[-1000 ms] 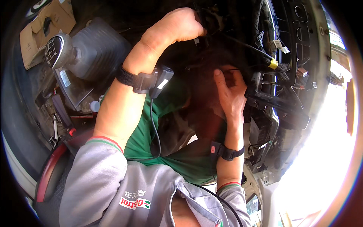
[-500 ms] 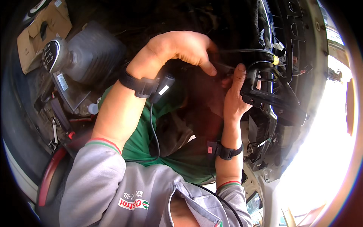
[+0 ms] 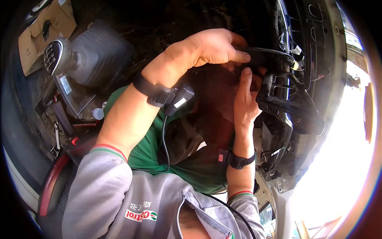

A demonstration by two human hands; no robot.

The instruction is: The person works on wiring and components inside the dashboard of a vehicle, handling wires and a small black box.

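Note:
My left hand [image 3: 215, 47] reaches in from the left with thumb and fingers closed around the end of a thin black cable [image 3: 268, 51]. That cable arcs right to a yellow connector [image 3: 295, 65] beside the metal frame. Just below, my right hand [image 3: 246, 101] has its thumb raised and its fingers curled, partly hidden next to a black plastic bracket [image 3: 274, 89]. What those fingers hold, if anything, is lost in shadow. The two thumbs are close together but apart.
A gear lever [image 3: 55, 57] with a grey boot [image 3: 99, 53] stands at the left. Beyond it lies a piece of brown cardboard [image 3: 45, 36]. A black dashboard frame [image 3: 314, 44] runs down the right, by a bright opening. Black wrist straps with small modules sit on both forearms.
My left hand has moved right and slightly up, pushing the cable into a tighter arc. My right hand has shifted slightly left, its thumb tilting a little. The black bracket has moved slightly.

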